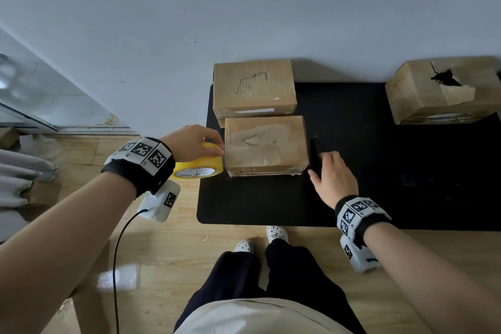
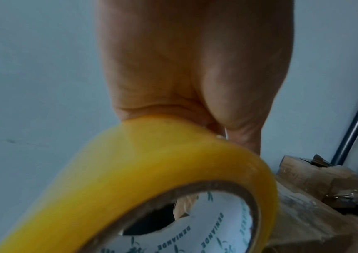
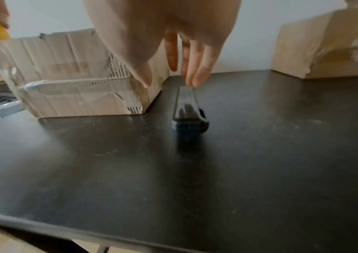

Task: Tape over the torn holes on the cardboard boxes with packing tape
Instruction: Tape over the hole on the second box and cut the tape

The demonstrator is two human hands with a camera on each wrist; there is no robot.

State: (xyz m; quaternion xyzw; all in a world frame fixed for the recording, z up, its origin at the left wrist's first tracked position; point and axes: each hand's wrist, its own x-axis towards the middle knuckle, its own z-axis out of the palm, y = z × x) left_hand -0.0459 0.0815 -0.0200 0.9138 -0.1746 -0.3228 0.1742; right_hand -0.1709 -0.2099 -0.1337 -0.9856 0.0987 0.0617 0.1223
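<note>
The left hand's (image 1: 189, 142) grip holds the yellow tape roll (image 1: 199, 161) against the near box (image 1: 266, 144), already taped like the one beyond (image 1: 253, 87), while the right hand (image 1: 334, 177), fingers loose, reaches onto the black cutter (image 1: 316, 149); the far-right box's (image 1: 444, 89) hole appears untaped.

A table (image 1: 379, 198) stands against a wall (image 1: 244, 8). Near its left edge, a near box (image 1: 267, 145) sits directly in front of a rear box (image 1: 253, 87), the two touching. A third box (image 1: 444, 91) sits at the far right corner, well apart. A cutter (image 1: 315, 150) lies on the table just right of the near box. A tape roll (image 1: 199, 161) hangs at that box's left side, beyond the table edge.
</note>
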